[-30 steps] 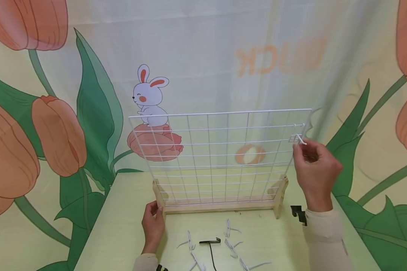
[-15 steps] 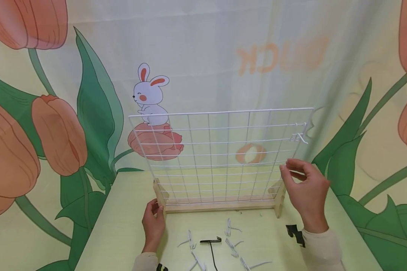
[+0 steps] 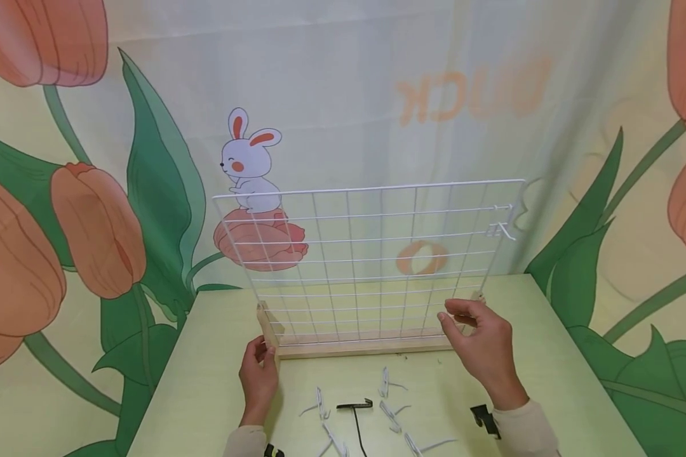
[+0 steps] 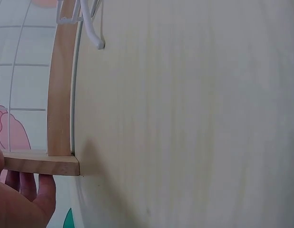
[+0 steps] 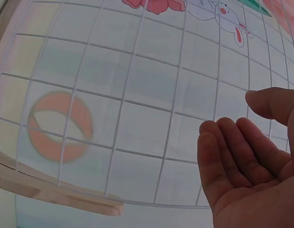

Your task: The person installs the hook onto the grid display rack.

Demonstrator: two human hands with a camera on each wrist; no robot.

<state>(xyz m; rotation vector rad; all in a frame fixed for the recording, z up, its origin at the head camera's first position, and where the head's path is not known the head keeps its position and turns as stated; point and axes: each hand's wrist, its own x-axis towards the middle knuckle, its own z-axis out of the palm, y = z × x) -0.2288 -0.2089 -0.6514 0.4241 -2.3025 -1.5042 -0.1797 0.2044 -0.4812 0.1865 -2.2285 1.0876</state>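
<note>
A white wire grid panel (image 3: 371, 189) stands upright in a wooden stand (image 3: 366, 348). My left hand (image 3: 257, 377) grips the stand's left foot; in the left wrist view the thumb lies on one side of the wood (image 4: 42, 164) and the fingers on the other. One white hook (image 3: 505, 232) hangs on the grid near its upper right corner. My right hand (image 3: 483, 352) hovers before the grid's lower right part, holding nothing. Its fingers are slightly bent with the thumb apart, as the right wrist view shows; it hides much of the stand's right foot.
Several loose white hooks (image 3: 390, 416) lie on the table (image 3: 174, 381) in front of the stand. Among them is a black hook (image 3: 354, 406) with a long stem. Behind the table hangs a printed curtain (image 3: 349, 95) with tulips and a rabbit.
My right hand has let go of the white hook at the grid's upper right and moved down and to the left. The hook stays on the grid. My left hand has kept its place.
</note>
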